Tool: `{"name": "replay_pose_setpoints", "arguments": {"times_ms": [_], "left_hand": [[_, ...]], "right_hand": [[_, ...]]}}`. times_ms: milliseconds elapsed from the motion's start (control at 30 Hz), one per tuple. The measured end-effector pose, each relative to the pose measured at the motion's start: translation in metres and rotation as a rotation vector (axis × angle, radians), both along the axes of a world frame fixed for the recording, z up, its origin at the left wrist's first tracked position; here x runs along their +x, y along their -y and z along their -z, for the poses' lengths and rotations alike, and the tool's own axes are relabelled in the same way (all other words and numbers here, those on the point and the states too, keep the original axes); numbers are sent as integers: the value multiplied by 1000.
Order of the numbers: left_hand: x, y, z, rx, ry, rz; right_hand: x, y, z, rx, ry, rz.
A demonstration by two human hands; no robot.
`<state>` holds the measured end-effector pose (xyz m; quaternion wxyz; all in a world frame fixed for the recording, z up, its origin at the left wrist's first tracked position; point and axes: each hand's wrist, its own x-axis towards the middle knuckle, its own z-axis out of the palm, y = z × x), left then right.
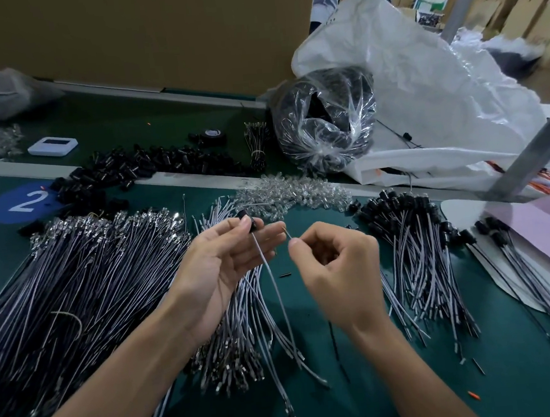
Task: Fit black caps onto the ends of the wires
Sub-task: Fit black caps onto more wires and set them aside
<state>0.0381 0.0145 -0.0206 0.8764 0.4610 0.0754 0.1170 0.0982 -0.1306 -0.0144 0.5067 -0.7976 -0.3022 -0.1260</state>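
Observation:
My left hand (225, 262) pinches a black cap (250, 222) between thumb and fingertips, and a grey wire (275, 288) hangs down from that cap. My right hand (335, 266) is curled, thumb and forefinger pinching a thin wire end (287, 233) that points up toward the cap. Loose black caps (124, 175) are heaped at the back left. A big bundle of uncapped grey wires (74, 285) lies at the left, a smaller one (245, 337) under my hands. Wires with black caps fitted (413, 249) are piled on the right.
Clear plastic pieces (292, 192) lie in a pile behind my hands. A clear bag of black parts (326, 120) and a large white plastic sack (423, 95) stand at the back right. A pink sheet (549, 237) lies at the right, and a metal post (534, 149) slants above it.

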Motion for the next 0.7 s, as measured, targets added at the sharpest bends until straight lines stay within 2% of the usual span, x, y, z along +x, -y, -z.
{"name": "replay_pose_setpoints", "arguments": {"times_ms": [133, 300, 700], "left_hand": [[-2, -1, 1, 16, -5, -16], [-3, 5, 1, 79, -32, 4], [-4, 8, -1, 162, -38, 62]], "right_hand": [[0, 0, -4, -118, 154, 122], [-5, -5, -1, -122, 292, 22], [2, -1, 1, -96, 388, -30]]}}
